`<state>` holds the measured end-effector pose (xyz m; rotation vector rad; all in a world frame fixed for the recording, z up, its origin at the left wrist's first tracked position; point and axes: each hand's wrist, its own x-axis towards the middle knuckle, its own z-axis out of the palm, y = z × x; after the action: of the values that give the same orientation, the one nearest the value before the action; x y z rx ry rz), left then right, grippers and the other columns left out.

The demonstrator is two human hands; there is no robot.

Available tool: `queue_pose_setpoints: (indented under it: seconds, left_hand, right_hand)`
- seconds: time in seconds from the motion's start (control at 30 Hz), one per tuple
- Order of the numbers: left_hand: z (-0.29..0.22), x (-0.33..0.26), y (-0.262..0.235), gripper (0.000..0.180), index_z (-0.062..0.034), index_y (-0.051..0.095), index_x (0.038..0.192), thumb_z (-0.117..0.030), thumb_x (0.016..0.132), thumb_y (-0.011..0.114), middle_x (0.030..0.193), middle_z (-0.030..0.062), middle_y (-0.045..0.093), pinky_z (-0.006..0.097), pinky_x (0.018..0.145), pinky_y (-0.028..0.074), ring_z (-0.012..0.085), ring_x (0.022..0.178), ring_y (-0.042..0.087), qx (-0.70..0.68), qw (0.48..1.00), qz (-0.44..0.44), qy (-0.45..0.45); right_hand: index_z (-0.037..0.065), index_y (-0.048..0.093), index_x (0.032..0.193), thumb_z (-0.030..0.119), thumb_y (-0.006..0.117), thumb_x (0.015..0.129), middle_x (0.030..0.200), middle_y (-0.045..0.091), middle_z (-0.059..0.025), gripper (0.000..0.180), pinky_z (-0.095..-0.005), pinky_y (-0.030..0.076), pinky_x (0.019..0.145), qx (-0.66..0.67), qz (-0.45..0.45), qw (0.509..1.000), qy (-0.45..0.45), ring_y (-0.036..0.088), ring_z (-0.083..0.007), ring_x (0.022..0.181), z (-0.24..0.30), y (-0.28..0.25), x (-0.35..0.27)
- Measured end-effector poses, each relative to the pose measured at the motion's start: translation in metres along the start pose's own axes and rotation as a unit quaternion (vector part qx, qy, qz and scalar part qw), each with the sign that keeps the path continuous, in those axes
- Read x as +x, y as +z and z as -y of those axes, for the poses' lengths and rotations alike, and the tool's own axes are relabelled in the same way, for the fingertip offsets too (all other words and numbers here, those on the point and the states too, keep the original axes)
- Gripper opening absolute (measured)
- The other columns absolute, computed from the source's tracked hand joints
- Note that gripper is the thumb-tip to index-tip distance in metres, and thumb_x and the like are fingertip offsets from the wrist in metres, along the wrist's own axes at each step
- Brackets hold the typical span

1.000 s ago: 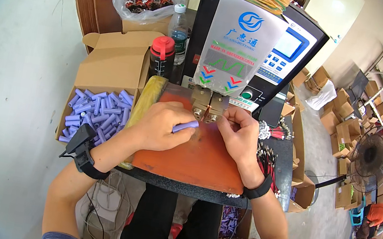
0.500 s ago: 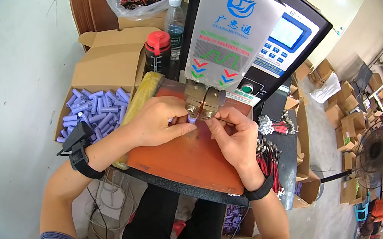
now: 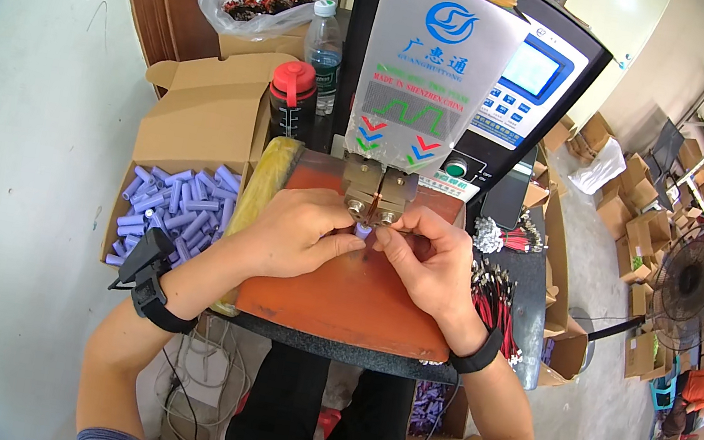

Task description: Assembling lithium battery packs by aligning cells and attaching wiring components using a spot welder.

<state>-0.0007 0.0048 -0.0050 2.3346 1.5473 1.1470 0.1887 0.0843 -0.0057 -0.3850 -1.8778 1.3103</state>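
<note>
Below the paired metal electrodes (image 3: 374, 194) of a bench spot welder, a purple cylindrical battery cell (image 3: 363, 232) shows its end. My left hand (image 3: 293, 231) is closed on the cell, thumb along its near side. My right hand (image 3: 435, 265) is pinched just right of it, thumb and fingertips by the right electrode. What that pinch holds is too small to make out. Both hands are above an orange-brown work mat (image 3: 329, 304). The cell's far part is hidden by the electrodes and my fingers.
Left of the mat lie a yellow wrapped roll (image 3: 262, 197) and an open carton (image 3: 193, 117) of purple cells. Behind stand a red-lidded bottle (image 3: 292, 100) and a clear water bottle (image 3: 323, 54). Bundles of red and black wire leads (image 3: 495, 307) sit at the right edge.
The view has shifted slightly. My right thumb and fingertips have come a little nearer the cell, and the cell's end shows slightly lower below the electrodes. My left hand keeps its grip.
</note>
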Motion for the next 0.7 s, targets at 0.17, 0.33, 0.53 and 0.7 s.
queue_pose_setpoints:
  seconds: [0.17, 0.33, 0.53, 0.7]
  left_hand:
    - [0.001, 0.000, -0.001, 0.019, -0.0049, 0.064, 0.088, -0.023, 0.084, 0.064, 0.079, 0.0128, 0.060, 0.043, 0.065, 0.046, 0.0335, 0.077, 0.060, -0.012, 1.000, -0.001, -0.001]
    - [0.002, 0.000, -0.003, 0.020, -0.0035, 0.062, 0.086, -0.023, 0.084, 0.064, 0.080, 0.0138, 0.060, 0.043, 0.066, 0.045, 0.0346, 0.078, 0.059, -0.029, 0.999, 0.006, -0.016]
    - [-0.002, 0.000, -0.007, 0.018, -0.0013, 0.065, 0.097, -0.015, 0.084, 0.065, 0.090, 0.0149, 0.063, 0.038, 0.070, 0.048, 0.0327, 0.082, 0.061, -0.026, 0.997, 0.057, -0.042]
    - [0.002, -0.001, -0.003, 0.022, -0.0031, 0.061, 0.086, -0.025, 0.085, 0.062, 0.080, 0.0140, 0.060, 0.043, 0.066, 0.045, 0.0346, 0.079, 0.059, -0.025, 0.999, 0.019, -0.013]
  right_hand:
    - [-0.003, 0.064, 0.090, 0.006, 0.065, 0.087, 0.078, 0.066, -0.0041, 0.009, -0.0196, 0.048, 0.058, -0.046, 0.003, 0.999, -0.001, 0.061, -0.0049, 0.068, 0.006, 0.000, 0.001]
    - [-0.003, 0.064, 0.088, 0.006, 0.066, 0.087, 0.077, 0.067, -0.0055, 0.009, -0.0203, 0.048, 0.056, -0.097, 0.005, 0.995, 0.000, 0.062, -0.0058, 0.066, 0.011, -0.002, -0.001]
    - [-0.002, 0.065, 0.086, 0.006, 0.065, 0.087, 0.075, 0.067, -0.0054, 0.009, -0.0214, 0.050, 0.056, -0.099, 0.002, 0.995, 0.011, 0.063, -0.0069, 0.065, 0.011, -0.002, 0.000]
    - [-0.002, 0.065, 0.084, 0.006, 0.066, 0.086, 0.074, 0.067, -0.0053, 0.008, -0.0221, 0.051, 0.057, -0.095, -0.003, 0.996, 0.002, 0.065, -0.0089, 0.066, 0.015, 0.000, 0.001]
